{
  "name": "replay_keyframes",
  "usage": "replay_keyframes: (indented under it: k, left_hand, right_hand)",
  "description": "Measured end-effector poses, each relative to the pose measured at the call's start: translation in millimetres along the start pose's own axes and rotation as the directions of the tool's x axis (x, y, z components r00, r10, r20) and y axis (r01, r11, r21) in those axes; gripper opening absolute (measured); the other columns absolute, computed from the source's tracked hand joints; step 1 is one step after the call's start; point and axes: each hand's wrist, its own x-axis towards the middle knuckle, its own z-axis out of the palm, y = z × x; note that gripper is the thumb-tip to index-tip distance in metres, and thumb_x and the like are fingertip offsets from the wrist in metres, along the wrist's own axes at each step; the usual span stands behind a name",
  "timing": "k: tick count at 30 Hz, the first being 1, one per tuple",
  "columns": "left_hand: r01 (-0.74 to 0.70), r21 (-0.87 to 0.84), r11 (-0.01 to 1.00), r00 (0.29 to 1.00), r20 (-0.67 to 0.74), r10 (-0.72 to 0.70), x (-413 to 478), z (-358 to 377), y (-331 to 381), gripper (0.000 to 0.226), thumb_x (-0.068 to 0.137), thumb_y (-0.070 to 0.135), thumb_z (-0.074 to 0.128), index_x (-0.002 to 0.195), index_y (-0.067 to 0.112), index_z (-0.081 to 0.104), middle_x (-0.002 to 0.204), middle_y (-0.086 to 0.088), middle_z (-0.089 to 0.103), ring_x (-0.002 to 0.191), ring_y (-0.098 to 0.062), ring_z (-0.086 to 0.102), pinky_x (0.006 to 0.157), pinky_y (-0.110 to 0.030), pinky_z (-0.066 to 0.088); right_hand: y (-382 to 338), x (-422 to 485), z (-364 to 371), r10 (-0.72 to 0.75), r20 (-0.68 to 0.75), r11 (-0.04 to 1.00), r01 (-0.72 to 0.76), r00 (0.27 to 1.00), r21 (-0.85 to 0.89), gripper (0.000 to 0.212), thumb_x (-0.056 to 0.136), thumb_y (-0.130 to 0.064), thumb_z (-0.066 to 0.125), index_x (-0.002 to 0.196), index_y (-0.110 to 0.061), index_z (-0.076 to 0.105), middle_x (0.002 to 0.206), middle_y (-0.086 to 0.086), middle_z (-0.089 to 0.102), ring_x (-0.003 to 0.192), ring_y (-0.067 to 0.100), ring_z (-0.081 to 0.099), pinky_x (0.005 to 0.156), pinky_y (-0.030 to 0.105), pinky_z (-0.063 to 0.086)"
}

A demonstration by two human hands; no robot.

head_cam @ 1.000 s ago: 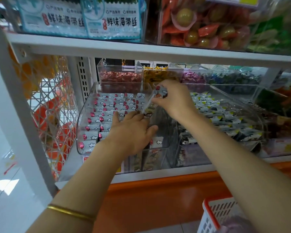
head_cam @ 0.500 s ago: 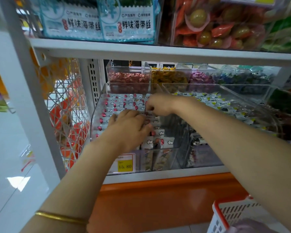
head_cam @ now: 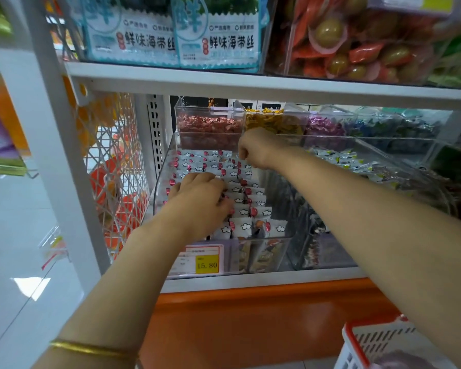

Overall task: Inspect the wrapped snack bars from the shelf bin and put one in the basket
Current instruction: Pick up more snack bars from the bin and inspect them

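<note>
Shelf bin (head_cam: 159, 191) full of snack bars (head_cam: 242, 226); left hand (head_cam: 200, 206) relaxed on them; right hand (head_cam: 256, 151) curled, grip unclear.

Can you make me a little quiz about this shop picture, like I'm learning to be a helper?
1. True or false: the basket stands on the shelf beside the bin.
2. What number is on the yellow price tag? A 15.80, B 3.50, C 99.00.
3. Fill in: the ___ hand is at the snack bars nearest the back of the bin.
Key: 1 false, it is down below the shelf. 2 A. 3 right: the right hand is behind the left hand.
</note>
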Motion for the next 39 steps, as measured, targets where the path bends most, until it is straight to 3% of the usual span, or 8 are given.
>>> replay_keyframes:
  k: [7,11,15,18,21,27,31,39]
  left_hand:
    - [-0.005,-0.033,0.999,0.999,-0.042,0.004,1,-1,-5,0.042,0.095,0.031,0.045,0.134,0.017,0.045,0.140,-0.004,0.040,0.130,-0.026,0.030,0.110,-0.043,0.026]
    - [-0.018,-0.176,0.984,0.985,-0.174,-0.013,2,-3,-5,0.040,0.095,0.022,0.047,0.134,0.011,0.047,0.138,-0.009,0.044,0.127,-0.026,0.038,0.104,-0.034,0.031]
    - [-0.017,-0.401,0.916,0.950,-0.293,-0.110,-1,-5,-1,0.044,0.095,0.021,0.050,0.138,0.012,0.043,0.137,-0.008,0.048,0.119,-0.022,0.049,0.092,-0.027,0.038]
    - [0.017,-0.657,0.754,0.961,-0.197,-0.193,-6,-6,3,0.046,0.095,0.019,0.050,0.139,0.009,0.039,0.122,-0.007,0.059,0.101,-0.021,0.062,0.085,-0.031,0.049]
    - [0.077,-0.918,0.390,0.975,-0.013,-0.223,-12,-7,8,0.029,0.097,0.014,0.046,0.122,0.002,0.054,0.098,-0.011,0.067,0.083,-0.017,0.070,0.072,-0.027,0.058]
    - [0.113,-0.993,-0.046,0.956,0.121,-0.268,-21,-14,4,0.014,0.092,0.016,0.054,0.084,0.006,0.061,0.077,-0.007,0.066,0.069,-0.013,0.068,0.059,-0.018,0.054]
    - [0.131,-0.972,-0.198,0.944,0.183,-0.275,-24,-13,5,0.016,0.091,0.017,0.056,0.078,0.007,0.055,0.062,-0.004,0.063,0.059,-0.012,0.067,0.052,-0.018,0.053]
    - [0.155,-0.883,-0.443,0.945,0.263,-0.193,-22,-13,2,0.025,0.068,0.015,0.066,0.089,0.004,0.060,0.080,-0.007,0.057,0.057,-0.008,0.059,0.051,-0.014,0.051]
  right_hand:
    - [-3,-3,11,-0.018,-0.007,0.989,0.016,1.000,-0.145,0.010,0.088,-0.002,0.056,0.085,-0.011,0.057,0.089,0.006,0.060,0.087,0.024,0.059,0.070,0.032,0.043]
    - [8,-30,-12,0.018,-0.231,0.999,-0.008,0.973,0.040,0.004,0.091,-0.011,0.055,0.088,-0.013,0.057,0.090,0.003,0.060,0.084,0.019,0.056,0.076,0.033,0.048]
    - [15,-74,-20,0.241,-0.533,0.914,-0.005,0.811,0.405,0.007,0.091,-0.011,0.055,0.084,-0.011,0.054,0.081,0.006,0.060,0.072,0.021,0.058,0.066,0.032,0.045]
    - [9,-108,-17,0.386,-0.456,0.677,0.089,0.802,0.730,0.013,0.091,-0.009,0.056,0.080,-0.013,0.052,0.080,0.009,0.064,0.060,0.014,0.065,0.056,0.025,0.052]
    - [-2,-133,-11,0.453,-0.255,0.319,0.112,0.854,0.941,0.006,0.091,-0.004,0.056,0.084,-0.004,0.057,0.077,0.008,0.067,0.056,0.012,0.067,0.053,0.021,0.054]
    - [-6,-157,-2,0.281,0.094,-0.426,0.036,0.955,0.904,0.014,0.073,-0.009,0.064,0.085,-0.003,0.067,0.081,0.011,0.072,0.070,0.017,0.070,0.060,0.023,0.056]
    - [-8,-159,3,0.204,0.142,-0.569,-0.001,0.969,0.823,0.013,0.072,-0.008,0.062,0.081,-0.001,0.069,0.078,0.012,0.071,0.068,0.016,0.069,0.059,0.022,0.057]
    - [-10,-156,7,0.222,0.162,-0.676,0.033,0.961,0.736,0.015,0.070,-0.010,0.061,0.068,-0.003,0.075,0.069,0.009,0.070,0.062,0.014,0.068,0.055,0.020,0.055]
